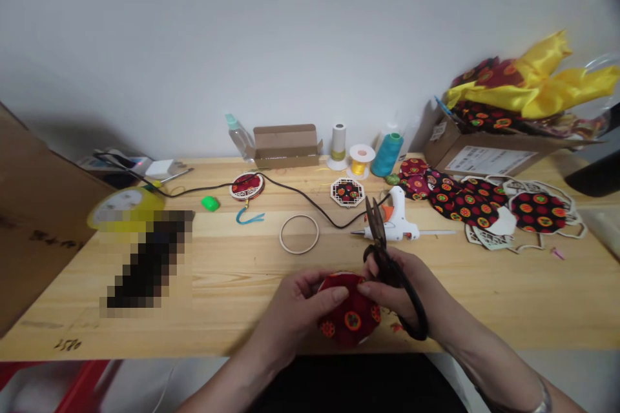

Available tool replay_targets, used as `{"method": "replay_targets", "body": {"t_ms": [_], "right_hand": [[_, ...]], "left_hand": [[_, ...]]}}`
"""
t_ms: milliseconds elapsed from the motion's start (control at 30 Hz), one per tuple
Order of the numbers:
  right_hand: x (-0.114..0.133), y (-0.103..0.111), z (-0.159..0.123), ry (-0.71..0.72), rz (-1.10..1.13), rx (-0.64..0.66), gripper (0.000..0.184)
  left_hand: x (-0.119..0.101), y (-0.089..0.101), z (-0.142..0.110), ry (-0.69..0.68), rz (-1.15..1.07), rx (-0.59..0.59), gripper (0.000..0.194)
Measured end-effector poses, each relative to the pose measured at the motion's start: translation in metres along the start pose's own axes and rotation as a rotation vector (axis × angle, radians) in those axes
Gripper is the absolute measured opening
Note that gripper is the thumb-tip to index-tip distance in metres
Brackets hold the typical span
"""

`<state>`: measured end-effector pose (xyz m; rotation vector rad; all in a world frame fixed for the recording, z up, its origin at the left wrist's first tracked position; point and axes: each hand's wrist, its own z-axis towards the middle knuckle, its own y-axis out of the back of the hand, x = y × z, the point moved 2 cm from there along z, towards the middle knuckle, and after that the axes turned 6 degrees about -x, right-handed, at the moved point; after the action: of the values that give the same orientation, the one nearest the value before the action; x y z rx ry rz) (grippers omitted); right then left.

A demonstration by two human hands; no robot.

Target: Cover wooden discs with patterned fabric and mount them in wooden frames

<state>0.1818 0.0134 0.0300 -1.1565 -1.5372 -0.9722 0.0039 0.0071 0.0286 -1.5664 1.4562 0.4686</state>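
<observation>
We enter one worktable scene on a pine table [484, 297], with positions reckoned from the hands and twelve o'clock toward the wall. Item one is a domed round of red printed cloth [349, 313], held over the table's near edge between both hands. The left hand [295, 310] grips it from the nine o'clock side, fingers curled over the cloth. The right hand [402, 290] is closed around the black handles of a pair of dark metal scissors [380, 258], and its fingers press against the cloth at about two o'clock. The scissors' blades point toward twelve o'clock, nearly closed. At twelve o'clock we list a plain wooden ring [299, 233] and a white hot glue gun [392, 222], and beyond them a cloth-filled octagonal lattice frame [347, 192]. At eleven o'clock lie a round framed cloth piece [247, 186], a blue cord [249, 217], and a green object [210, 203]. A black cable [310, 203] winds across the table behind them. Along the wall stand a teal thread cone [387, 156], a yellow spool [361, 161], and a small cardboard box [285, 145]. At two o'clock we record overlapping printed cloth octagons [477, 203], a larger cardboard box [484, 151], and yellow satin [537, 84].
</observation>
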Motion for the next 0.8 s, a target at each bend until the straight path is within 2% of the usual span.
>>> {"method": "replay_targets", "body": {"t_ms": [67,200,367,433,533,800], "right_hand": [[0.000,-0.001,0.000,0.001,-0.002,0.006,0.028],[0.000,-0.003,0.002,-0.012,0.011,-0.052,0.028],[0.001,-0.006,0.005,-0.005,0.117,-0.246,0.033],[0.001,-0.008,0.006,-0.006,0.157,-0.307,0.035],[0.000,-0.012,0.007,0.008,0.152,-0.370,0.034],[-0.009,-0.018,0.003,0.055,0.066,-0.440,0.030]], "left_hand": [[0.001,-0.001,0.002,0.013,-0.031,-0.050,0.024],[0.004,0.001,0.001,-0.007,-0.190,-0.097,0.032],[0.008,0.000,-0.002,-0.040,-0.343,-0.004,0.032],[0.011,-0.004,-0.002,-0.050,-0.368,0.018,0.034],[0.013,-0.008,-0.001,-0.061,-0.401,-0.012,0.030],[0.015,-0.009,0.002,-0.034,-0.363,-0.096,0.029]]}}
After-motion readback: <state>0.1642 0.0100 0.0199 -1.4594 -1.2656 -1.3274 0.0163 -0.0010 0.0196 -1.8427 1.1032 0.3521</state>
